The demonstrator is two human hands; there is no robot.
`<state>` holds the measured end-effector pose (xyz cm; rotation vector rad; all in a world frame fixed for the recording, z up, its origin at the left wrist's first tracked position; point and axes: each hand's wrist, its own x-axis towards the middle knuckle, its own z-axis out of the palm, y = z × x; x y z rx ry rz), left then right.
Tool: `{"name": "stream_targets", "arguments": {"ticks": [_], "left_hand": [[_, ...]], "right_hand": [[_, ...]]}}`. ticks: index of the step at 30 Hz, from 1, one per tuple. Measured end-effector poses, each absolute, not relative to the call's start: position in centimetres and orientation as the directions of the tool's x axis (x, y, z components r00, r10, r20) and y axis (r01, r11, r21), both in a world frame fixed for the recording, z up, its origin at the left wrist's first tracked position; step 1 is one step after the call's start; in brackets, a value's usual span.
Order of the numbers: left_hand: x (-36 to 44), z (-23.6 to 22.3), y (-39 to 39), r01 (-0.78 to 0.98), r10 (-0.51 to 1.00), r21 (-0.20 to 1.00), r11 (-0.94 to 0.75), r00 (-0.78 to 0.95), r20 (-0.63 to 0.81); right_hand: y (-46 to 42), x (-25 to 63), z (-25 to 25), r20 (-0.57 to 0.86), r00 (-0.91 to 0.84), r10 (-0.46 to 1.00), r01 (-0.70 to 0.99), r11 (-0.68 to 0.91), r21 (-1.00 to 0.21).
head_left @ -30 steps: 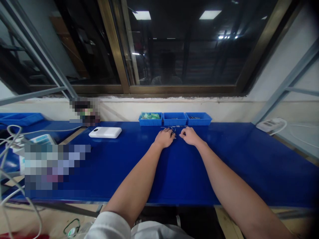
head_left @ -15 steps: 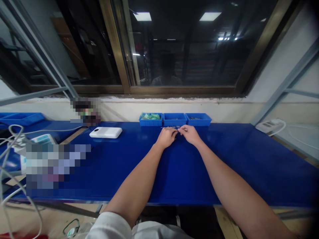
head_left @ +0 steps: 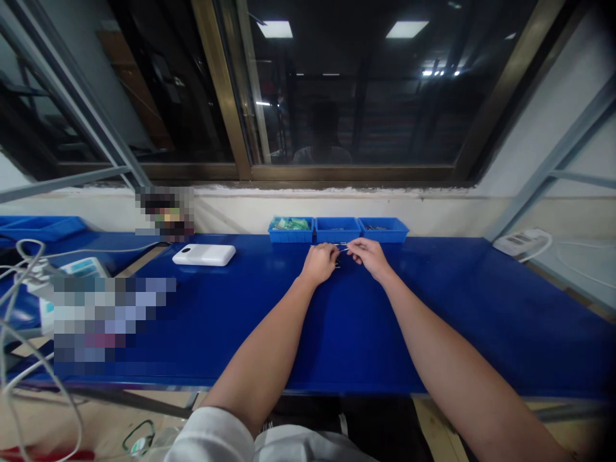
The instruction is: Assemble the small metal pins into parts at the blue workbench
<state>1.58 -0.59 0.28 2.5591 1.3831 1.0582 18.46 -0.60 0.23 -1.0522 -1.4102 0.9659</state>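
Note:
My left hand (head_left: 319, 264) is over the blue table (head_left: 231, 333), its fingers curled and pinched together. What they grip is too small to make out. Just across from it, my right hand (head_left: 369, 256) has thumb and fingertips pressed together. A thin, light-coloured rod-like piece (head_left: 343, 249) sticks out from the right fingertips towards the left hand. Small thin pieces (head_left: 337, 265) lie beside the left fingertips, partly hidden. Behind the hands stand a blue bin with green packets (head_left: 290, 224), a middle blue bin (head_left: 338, 237) with few small items, and a right blue bin (head_left: 385, 236) with small metal parts.
A white power bank-like device (head_left: 204, 255) lies to the left. Farther left are tangled white cables (head_left: 29, 282) and a blurred-out area. A white power strip (head_left: 522, 242) sits at the right end. The window wall (head_left: 231, 205) borders the table's back.
My hands, whose fingertips were touching or nearly so, are now slightly apart. The right hand has shifted a little to the right, and a thin piece shows between them.

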Motion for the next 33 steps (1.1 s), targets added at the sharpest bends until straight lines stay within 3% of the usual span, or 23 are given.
{"name": "stream_targets", "arguments": {"ticks": [4,8,11,15,20,28,33], "left_hand": [[1.5,0.1,-0.4,0.707,0.767,0.391,-0.588,0.335,0.548],[0.8,0.0,0.0,0.743,0.824,0.452,-0.493,0.233,0.516],[0.2,0.0,0.2,0.775,0.868,0.489,-0.4,0.148,0.474],[-0.2,0.0,0.3,0.806,0.897,0.491,-0.33,0.106,0.428],[-0.1,-0.3,0.3,0.833,0.913,0.437,-0.338,0.177,0.369],[0.3,-0.9,0.3,0.836,0.883,0.319,-0.446,0.354,0.307],[0.3,-0.8,0.1,0.833,0.875,0.294,-0.468,0.388,0.291]], "right_hand": [[-0.2,19.0,0.2,0.311,0.065,0.948,0.118,0.302,-0.946],[0.3,20.4,0.4,0.48,0.268,0.835,0.4,0.357,-0.844],[0.6,21.5,0.5,0.559,0.332,0.76,0.593,0.293,-0.75],[1.0,22.3,0.3,0.548,0.342,0.764,0.714,0.167,-0.68],[1.4,22.5,-0.5,0.457,0.261,0.85,0.747,0.122,-0.653],[0.8,21.1,-0.5,0.61,0.106,0.786,0.783,0.313,-0.538],[0.3,19.2,-1.3,0.536,-0.121,0.835,0.817,0.391,-0.424]]}}
